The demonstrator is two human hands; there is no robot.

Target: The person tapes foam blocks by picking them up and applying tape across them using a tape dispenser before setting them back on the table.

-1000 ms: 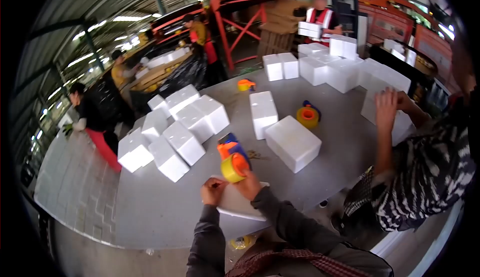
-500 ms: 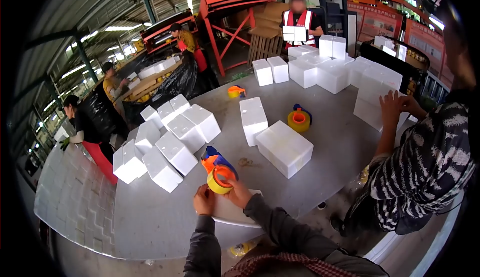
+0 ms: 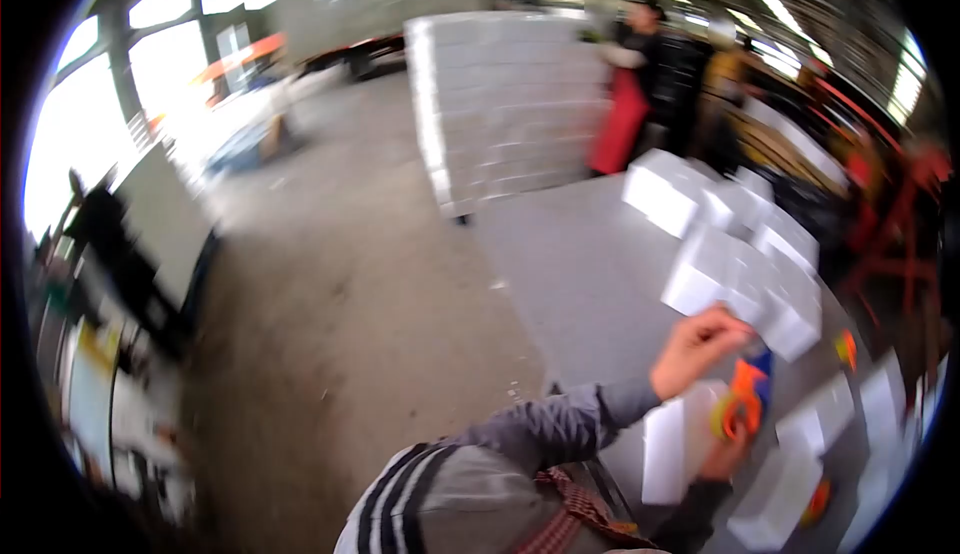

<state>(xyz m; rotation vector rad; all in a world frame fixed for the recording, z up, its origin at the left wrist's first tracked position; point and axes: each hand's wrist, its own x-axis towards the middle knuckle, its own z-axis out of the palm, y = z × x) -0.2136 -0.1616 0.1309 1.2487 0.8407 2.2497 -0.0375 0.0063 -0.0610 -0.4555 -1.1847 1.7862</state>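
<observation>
My right hand grips an orange and blue tape dispenser with a yellow roll, held over the near part of the table. Just above and left of it, my left hand is raised with its fingers curled together in a pinch. Whatever those fingertips may hold is too blurred to make out. Beside the dispenser, a white foam box stands on the grey table. The right hand's fingers are partly hidden behind the dispenser.
Several white foam boxes cluster past my hands, and others lie to the right. Another tape dispenser sits there. A tall wrapped stack rises beyond the table, near a person in a red apron. Concrete floor extends left.
My view has swung far to the left, with motion blur. My left hand has lifted away from the box and the tape roll; my right hand still holds the dispenser.
</observation>
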